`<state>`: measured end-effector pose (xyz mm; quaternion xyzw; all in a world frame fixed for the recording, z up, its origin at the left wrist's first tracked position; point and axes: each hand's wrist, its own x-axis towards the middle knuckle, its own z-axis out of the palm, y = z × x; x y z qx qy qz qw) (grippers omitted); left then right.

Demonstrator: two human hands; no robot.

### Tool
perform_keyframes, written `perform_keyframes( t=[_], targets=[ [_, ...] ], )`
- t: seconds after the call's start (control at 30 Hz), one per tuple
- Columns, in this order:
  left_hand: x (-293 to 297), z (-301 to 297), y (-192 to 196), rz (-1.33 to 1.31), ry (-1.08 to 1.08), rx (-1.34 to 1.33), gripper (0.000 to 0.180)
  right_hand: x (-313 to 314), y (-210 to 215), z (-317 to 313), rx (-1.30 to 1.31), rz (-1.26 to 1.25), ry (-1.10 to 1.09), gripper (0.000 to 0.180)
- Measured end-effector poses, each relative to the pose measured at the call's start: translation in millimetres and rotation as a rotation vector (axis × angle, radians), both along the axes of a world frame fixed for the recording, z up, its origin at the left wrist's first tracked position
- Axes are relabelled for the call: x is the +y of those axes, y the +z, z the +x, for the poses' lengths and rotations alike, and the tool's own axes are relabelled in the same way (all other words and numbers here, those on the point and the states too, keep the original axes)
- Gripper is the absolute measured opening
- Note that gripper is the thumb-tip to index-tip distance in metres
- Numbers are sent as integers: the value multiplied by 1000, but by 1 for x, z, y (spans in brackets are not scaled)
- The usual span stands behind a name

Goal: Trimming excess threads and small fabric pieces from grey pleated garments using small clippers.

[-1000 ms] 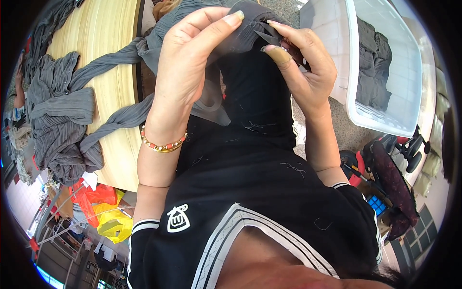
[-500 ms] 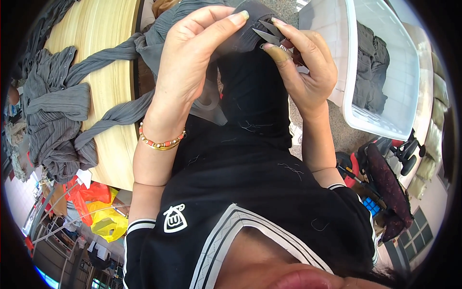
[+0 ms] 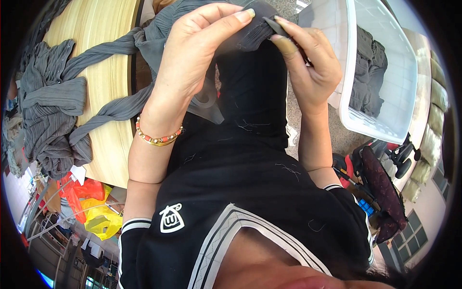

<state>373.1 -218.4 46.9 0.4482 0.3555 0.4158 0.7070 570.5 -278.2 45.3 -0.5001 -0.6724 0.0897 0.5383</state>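
Gripping the top edge of a grey pleated garment [image 3: 159,43], the left hand [image 3: 192,58] had its fingers curled over the cloth and its thumb stretched across toward the other hand. The garment ran from between the two hands out to the person's left, where its twisted lengths trailed onto a pale wooden table [image 3: 103,77]. The right hand [image 3: 310,65] was closed around a small dark tool [image 3: 275,26] — only its pointed tip showed past the fingertips, touching the cloth edge just beside the left thumb. What kind of tool it was could not be told.

A beaded bracelet [image 3: 159,137] circled the left wrist. More grey pleated cloth lay bunched in a heap [image 3: 48,115] on the table's far left side. To the right, a white plastic basket [image 3: 356,62] held folded grey pieces [image 3: 368,72] — it stood well apart from the table, just beside the right hand. Orange and yellow bags [image 3: 91,207] sat below the table.
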Motion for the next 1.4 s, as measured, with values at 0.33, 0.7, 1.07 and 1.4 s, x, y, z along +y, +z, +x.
perform_keyframes(
  t=[0.33, 0.7, 1.07, 1.4],
  targets=[
    [0, 5, 31, -189, -208, -107, 17, 7, -7, 22, 542, -557, 217, 16],
    [6, -28, -10, 111, -122, 145, 24, 17, -8, 25, 474, -549, 223, 29],
    [-3, -16, -7, -61, -30, -67, 27, -3, 0, 4, -10, -54, 119, 44],
    [-8, -4, 7, -63, -56, -257, 20, 0, -4, -4, 5, -66, 94, 46]
  ],
)
